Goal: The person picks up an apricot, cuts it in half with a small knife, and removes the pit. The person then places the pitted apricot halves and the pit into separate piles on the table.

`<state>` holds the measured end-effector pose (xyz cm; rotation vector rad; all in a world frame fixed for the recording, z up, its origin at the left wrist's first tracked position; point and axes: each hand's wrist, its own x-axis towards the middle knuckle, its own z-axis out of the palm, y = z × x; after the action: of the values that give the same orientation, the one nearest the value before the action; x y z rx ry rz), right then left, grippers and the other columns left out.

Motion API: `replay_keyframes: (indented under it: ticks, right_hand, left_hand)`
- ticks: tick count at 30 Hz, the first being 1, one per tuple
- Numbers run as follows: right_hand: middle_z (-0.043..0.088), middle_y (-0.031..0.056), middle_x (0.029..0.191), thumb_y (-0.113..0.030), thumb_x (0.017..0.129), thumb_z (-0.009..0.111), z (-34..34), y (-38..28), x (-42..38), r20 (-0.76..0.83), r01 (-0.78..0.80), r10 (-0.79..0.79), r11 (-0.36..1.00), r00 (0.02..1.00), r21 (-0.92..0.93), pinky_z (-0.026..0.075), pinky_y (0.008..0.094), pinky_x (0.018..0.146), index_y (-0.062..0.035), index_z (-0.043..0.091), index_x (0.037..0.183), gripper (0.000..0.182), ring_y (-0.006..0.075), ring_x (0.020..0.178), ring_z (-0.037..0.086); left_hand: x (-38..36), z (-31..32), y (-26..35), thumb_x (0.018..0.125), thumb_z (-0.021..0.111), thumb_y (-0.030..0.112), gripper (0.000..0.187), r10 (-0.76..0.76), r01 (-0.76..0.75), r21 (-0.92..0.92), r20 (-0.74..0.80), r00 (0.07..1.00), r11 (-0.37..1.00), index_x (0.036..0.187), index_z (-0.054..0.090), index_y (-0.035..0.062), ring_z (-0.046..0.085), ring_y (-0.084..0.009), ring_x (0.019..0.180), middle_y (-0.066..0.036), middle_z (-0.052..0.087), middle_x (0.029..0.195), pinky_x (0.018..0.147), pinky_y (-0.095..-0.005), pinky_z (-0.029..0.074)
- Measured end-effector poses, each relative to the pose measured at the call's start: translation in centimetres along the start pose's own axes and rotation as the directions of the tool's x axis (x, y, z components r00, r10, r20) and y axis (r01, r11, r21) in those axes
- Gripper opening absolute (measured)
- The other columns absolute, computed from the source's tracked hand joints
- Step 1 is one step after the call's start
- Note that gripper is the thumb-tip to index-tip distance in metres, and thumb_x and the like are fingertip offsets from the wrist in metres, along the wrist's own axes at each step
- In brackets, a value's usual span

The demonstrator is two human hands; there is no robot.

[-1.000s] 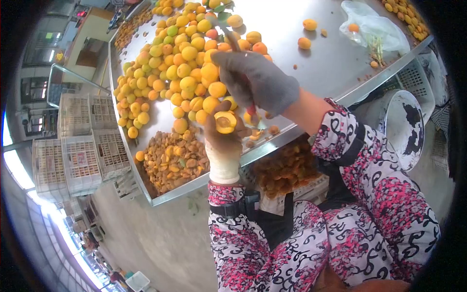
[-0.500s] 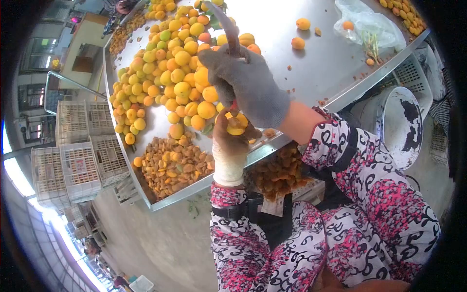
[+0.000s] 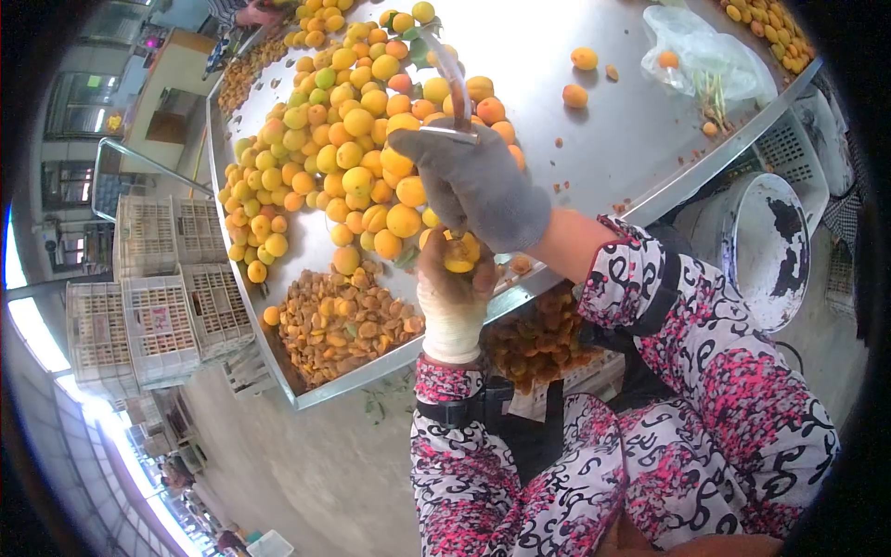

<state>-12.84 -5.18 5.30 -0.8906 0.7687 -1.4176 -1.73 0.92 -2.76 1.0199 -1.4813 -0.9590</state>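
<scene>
Between the fingers of my left hand (image 3: 453, 292), wrapped in white at the wrist, is an orange-yellow apricot (image 3: 460, 252) with its cut or opened side facing up. My right hand (image 3: 487, 186), in a grey glove, is closed on a curved knife (image 3: 457, 88) whose metal blade rises above the fist. The bottom of the glove meets the apricot, so what touches the fruit there is hidden. Just beyond both hands lies a large heap of whole apricots (image 3: 357, 121). Left of my left hand is a pile of brownish apricot pits (image 3: 343, 325).
The metal table (image 3: 529, 56) has a raised rim. On it are a clear plastic bag (image 3: 691, 46) and loose apricots (image 3: 575, 96). Below the edge sits a container of orange-brown pieces (image 3: 534, 339). A white bucket (image 3: 766, 251) stands right; stacked crates (image 3: 162, 316) stand left.
Both hands stay together at the apricot. The gloved fist and knife have tilted slightly, and more of the fruit's opened face shows. The whole view has shifted a little.
</scene>
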Motion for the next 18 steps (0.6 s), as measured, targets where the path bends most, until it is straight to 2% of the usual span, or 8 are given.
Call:
replay_keyframes:
  ticks: [4,5,6,9,13,15,16,18]
  right_hand:
    - [0.027,-0.005,0.047,-0.034,0.09,0.054,-1.3,0.9,0.8,-0.012,-0.131,0.143,0.939,0.99,0.317,0.024,0.0213,0.035,-0.0135,0.044,0.062,0.036,0.0062,0.037,0.028]
    - [0.025,-0.0058,0.047,-0.036,0.089,0.055,-1.6,0.9,1.0,0.011,-0.205,0.223,0.874,0.975,0.44,0.022,0.0217,0.034,-0.0156,0.038,0.058,0.041,0.0066,0.036,0.025]
    - [0.023,-0.0066,0.046,-0.037,0.089,0.055,-1.8,0.9,1.1,0.045,-0.274,0.3,0.787,0.953,0.553,0.019,0.0221,0.034,-0.0176,0.031,0.055,0.046,0.007,0.035,0.022]
    - [0.023,-0.0072,0.046,-0.037,0.09,0.054,-2.0,0.8,1.0,0.086,-0.3,0.308,0.765,0.948,0.57,0.018,0.0233,0.033,-0.0186,0.028,0.054,0.048,0.0072,0.034,0.02]
    - [0.025,-0.0065,0.046,-0.037,0.09,0.053,-1.7,0.1,0.7,0.085,-0.292,0.29,0.816,0.953,0.498,0.019,0.0228,0.033,-0.0173,0.033,0.055,0.045,0.007,0.035,0.023]
    - [0.03,-0.0052,0.046,-0.032,0.09,0.055,-1.8,0.7,0.7,0.073,-0.17,0.156,0.94,0.985,0.294,0.022,0.023,0.033,-0.0147,0.043,0.061,0.036,0.0071,0.035,0.028]
    - [0.035,-0.0038,0.046,-0.028,0.089,0.056,-1.8,1.0,0.6,0.088,-0.024,0.017,0.997,0.996,0.08,0.026,0.0232,0.033,-0.012,0.052,0.068,0.027,0.0073,0.035,0.033]
    - [0.038,-0.0031,0.047,-0.027,0.09,0.055,-1.3,0.4,0.2,0.088,-0.121,0.108,0.979,0.99,0.163,0.028,0.0231,0.033,-0.0098,0.056,0.073,0.024,0.0075,0.035,0.036]
  left_hand:
    - [-0.1,-1.1,-0.9,0.087,0.052,0.033,0.037,0.009,-0.007,0.208,-0.01,1.0,0.978,0.108,0.048,0.0026,0.045,-0.0119,0.05,-0.006,0.052,0.073,0.045,-0.0209,0.037]
    - [0.5,-1.3,0.1,0.088,0.052,0.033,0.037,-0.309,0.362,-0.472,0.189,0.932,0.804,0.11,0.047,0.0037,0.038,-0.009,0.043,-0.006,0.052,0.073,0.041,-0.0198,0.033]
    - [0.8,-1.4,0.9,0.089,0.051,0.034,0.037,-0.372,0.601,-0.79,0.526,0.765,0.118,0.112,0.046,0.0048,0.032,-0.0062,0.037,-0.007,0.053,0.073,0.037,-0.0187,0.03]
    - [0.6,-1.2,2.3,0.089,0.045,0.045,0.046,-0.584,0.624,-0.768,0.444,0.68,0.143,0.105,0.05,0.0032,0.018,-0.0079,0.03,-0.003,0.046,0.057,0.033,-0.0208,0.018]
    - [0.4,-1.6,1.7,0.089,0.044,0.044,0.042,-0.562,0.639,-0.748,0.456,0.691,0.179,0.105,0.051,0.0059,0.02,-0.0085,0.031,-0.004,0.047,0.059,0.034,-0.0208,0.018]
    - [-0.1,-2.3,-0.6,0.089,0.051,0.02,0.035,-0.433,0.537,-0.463,0.319,0.843,0.705,0.118,0.04,0.0042,0.05,-0.01,0.061,-0.008,0.053,0.084,0.056,-0.0215,0.044]
    - [-0.6,-2.0,-0.9,0.089,0.051,0.02,0.035,-0.433,0.538,-0.464,0.319,0.843,0.704,0.118,0.04,0.0042,0.05,-0.01,0.061,-0.008,0.053,0.084,0.056,-0.0215,0.044]
    - [-1.2,-0.9,-0.6,0.084,0.054,0.001,0.044,-0.046,0.07,-0.23,0.108,0.993,0.971,0.123,0.035,0.0054,0.054,-0.0133,0.079,-0.009,0.053,0.093,0.066,-0.0254,0.047]
